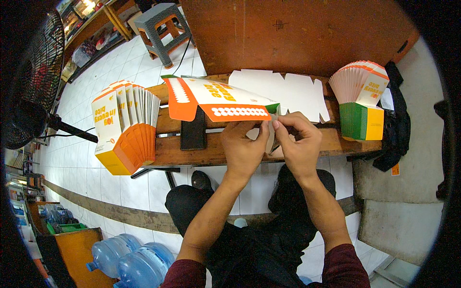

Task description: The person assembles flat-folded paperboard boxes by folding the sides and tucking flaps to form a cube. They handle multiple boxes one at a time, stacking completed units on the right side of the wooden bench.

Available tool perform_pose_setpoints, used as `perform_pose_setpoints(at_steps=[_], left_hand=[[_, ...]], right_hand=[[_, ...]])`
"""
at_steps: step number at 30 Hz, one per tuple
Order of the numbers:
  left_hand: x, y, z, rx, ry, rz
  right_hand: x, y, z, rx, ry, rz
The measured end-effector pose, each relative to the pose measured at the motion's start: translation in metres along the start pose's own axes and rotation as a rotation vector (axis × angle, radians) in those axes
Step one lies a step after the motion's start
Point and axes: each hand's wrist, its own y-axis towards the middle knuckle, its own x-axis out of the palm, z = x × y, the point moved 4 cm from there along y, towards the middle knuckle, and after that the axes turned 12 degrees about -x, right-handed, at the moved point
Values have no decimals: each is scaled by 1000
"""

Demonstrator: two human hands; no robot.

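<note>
A partly folded paper carton [221, 93], white with orange flaps and printed lettering, is held above the wooden bench. My left hand [244, 146] is closed on its near edge, thumb and fingertips pinching close to the right corner. Beside it, my right hand [301, 144] pinches the same corner, where a thin pale edge or strip shows between the fingertips. The exact part under the right fingers is too small to make out. Behind the carton, flat white cut-out cartons [300, 93] lie blank side up on the bench.
Fanned stacks of folded cartons stand at the left [127, 129] and right [362, 103] bench ends. A dark flat object [193, 134] rests on the bench slats [216, 152]. A fan [36, 81], a grey stool [162, 31] and blue water jugs [144, 264] stand around.
</note>
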Motion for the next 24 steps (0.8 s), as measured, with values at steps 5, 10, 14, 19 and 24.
perform_pose_setpoints(at_steps=[5, 10, 14, 19, 24], left_hand=[[3, -7, -4, 79, 81, 4], [4, -15, -8, 83, 79, -65], [-10, -11, -8, -149, -152, -133], [-33, 11, 6, -212, -387, -69], [-31, 10, 9, -231, -785, -309]], right_hand=[[4, -4, 1, -19, 15, 28], [6, -6, 0, -19, 3, 5], [15, -9, -18, -254, -63, -136], [-1, 9, -6, -228, -10, -67], [-13, 16, 28, 205, 499, 84]])
